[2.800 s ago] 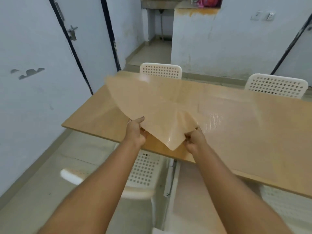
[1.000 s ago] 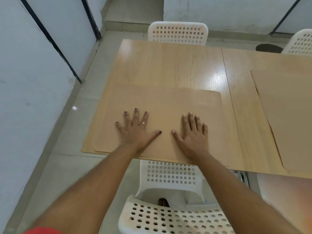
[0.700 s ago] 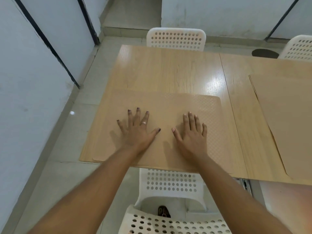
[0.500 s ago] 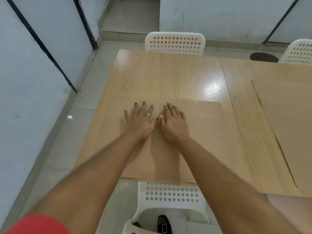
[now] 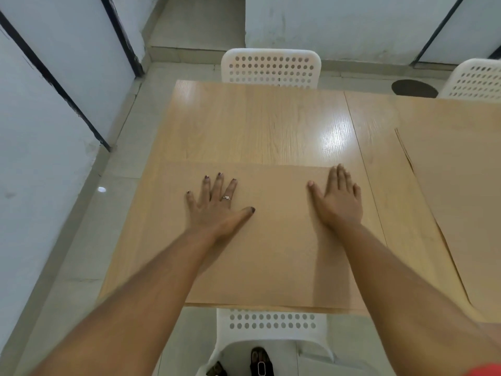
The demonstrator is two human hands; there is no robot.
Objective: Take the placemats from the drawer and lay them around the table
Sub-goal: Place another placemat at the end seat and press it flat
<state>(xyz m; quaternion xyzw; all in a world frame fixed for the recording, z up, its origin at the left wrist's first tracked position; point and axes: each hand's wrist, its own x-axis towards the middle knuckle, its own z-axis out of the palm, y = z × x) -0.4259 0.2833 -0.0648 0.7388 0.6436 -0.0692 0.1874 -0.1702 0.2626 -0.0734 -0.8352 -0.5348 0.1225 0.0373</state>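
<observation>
Both of my hands lie flat on the placemat (image 5: 271,240) in front of me, palms down, fingers straight, gripping nothing. My left hand (image 5: 217,204) rests on the mat's left half with the fingers spread and the thumb pointing inward; a ring (image 5: 226,197) sits on one finger. My right hand (image 5: 339,202) rests near the mat's far right corner, its fingers close together and its fingertips reaching about to the mat's far edge. The two hands are well apart, with bare mat between them. The mat is tan, nearly the colour of the wooden table (image 5: 257,123) under it, and lies flat along the table's near edge at its left end. A second placemat (image 5: 461,185) lies on the table to my right, apart from the one I press, running out of view. Beyond the far edge stands a white perforated chair (image 5: 271,69), another chair (image 5: 477,80) shows at the upper right, and a third chair (image 5: 271,324) is tucked below the near edge. Pale walls with dark strips (image 5: 54,77) stand on my left, over a light tiled floor (image 5: 67,267).
</observation>
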